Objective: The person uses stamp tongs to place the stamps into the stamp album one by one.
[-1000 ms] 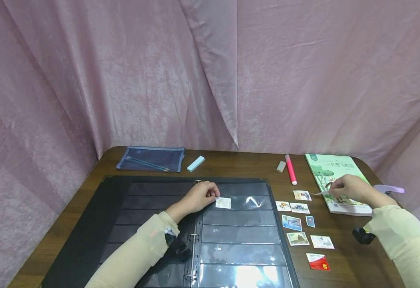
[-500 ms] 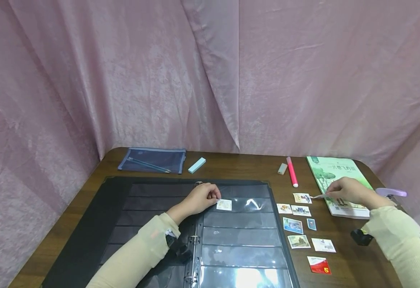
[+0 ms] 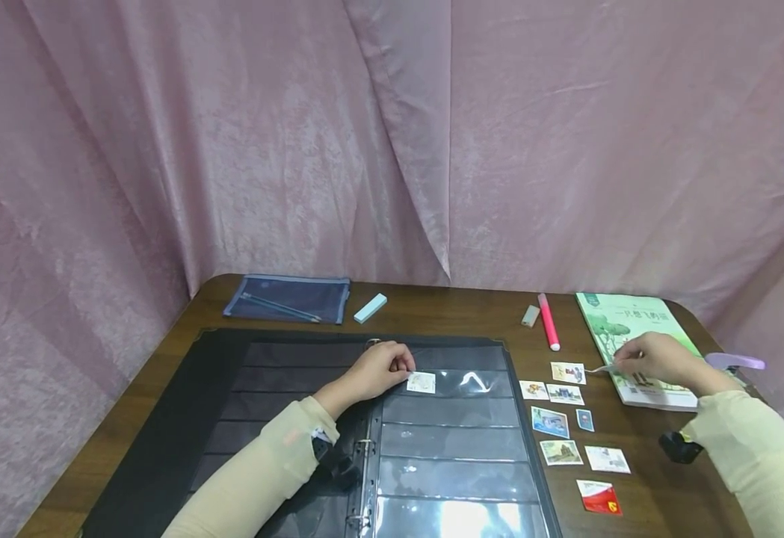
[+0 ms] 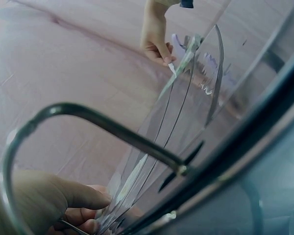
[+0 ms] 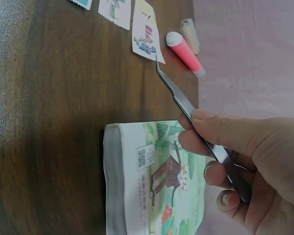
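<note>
My left hand (image 3: pixel 373 371) pinches the edge of a clear pocket page (image 4: pixel 137 183) in the open black ring album (image 3: pixel 217 366). Beside its fingertips, a pale stamp (image 3: pixel 421 382) lies in an upper pocket of the right page. Over the green book (image 3: pixel 634 317), my right hand (image 3: pixel 657 362) holds metal tweezers (image 5: pixel 181 100) between thumb and fingers. The bent tip meets the corner of a white-edged picture stamp (image 5: pixel 147 32) on the table; whether it grips the paper I cannot tell. Several other stamps (image 3: pixel 549 422) lie right of the album.
Behind the album are a blue mesh pouch (image 3: pixel 287 299) with a pencil and a light blue bar (image 3: pixel 370 308). A pink marker (image 3: pixel 548 321) and small grey eraser-like block (image 3: pixel 530 316) lie at back right. A purple-handled object (image 3: pixel 735 362) sits by the book. Metal rings (image 4: pixel 63 110) rise mid-album.
The tweezers' tip has moved from just beside the top stamp to its right edge. My left hand stays at the page pocket. The head view has shifted slightly.
</note>
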Demonstrator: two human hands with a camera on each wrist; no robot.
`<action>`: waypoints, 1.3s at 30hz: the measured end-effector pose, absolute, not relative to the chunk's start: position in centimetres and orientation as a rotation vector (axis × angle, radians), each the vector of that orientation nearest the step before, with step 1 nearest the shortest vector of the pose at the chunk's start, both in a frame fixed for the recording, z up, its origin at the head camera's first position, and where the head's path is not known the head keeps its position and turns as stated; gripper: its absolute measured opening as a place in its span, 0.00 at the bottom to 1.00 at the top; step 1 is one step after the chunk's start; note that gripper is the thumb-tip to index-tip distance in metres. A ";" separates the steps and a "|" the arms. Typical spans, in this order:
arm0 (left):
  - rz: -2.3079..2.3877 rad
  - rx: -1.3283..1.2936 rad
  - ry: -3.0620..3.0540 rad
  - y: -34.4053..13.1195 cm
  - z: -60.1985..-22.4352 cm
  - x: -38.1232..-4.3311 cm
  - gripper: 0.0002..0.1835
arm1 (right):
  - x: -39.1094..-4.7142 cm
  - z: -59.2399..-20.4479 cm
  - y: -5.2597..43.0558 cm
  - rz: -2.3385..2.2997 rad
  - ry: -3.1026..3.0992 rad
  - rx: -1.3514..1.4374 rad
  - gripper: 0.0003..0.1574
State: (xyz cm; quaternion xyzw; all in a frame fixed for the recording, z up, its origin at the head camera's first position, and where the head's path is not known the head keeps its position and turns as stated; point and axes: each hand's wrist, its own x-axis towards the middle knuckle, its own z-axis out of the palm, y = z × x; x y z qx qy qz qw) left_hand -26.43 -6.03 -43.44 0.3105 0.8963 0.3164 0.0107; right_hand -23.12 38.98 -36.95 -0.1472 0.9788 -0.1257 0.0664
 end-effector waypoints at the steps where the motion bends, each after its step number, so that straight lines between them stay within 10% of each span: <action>1: 0.992 0.971 2.796 -6.0 -43.4 -26.5 0.03 | -23.1 -36.8 39.0 -0.377 2.952 -0.437 0.07; 39: 0.993 0.894 2.815 -6.5 -43.5 -26.6 0.03 | -23.1 -29.5 37.0 -0.251 3.002 -0.480 0.05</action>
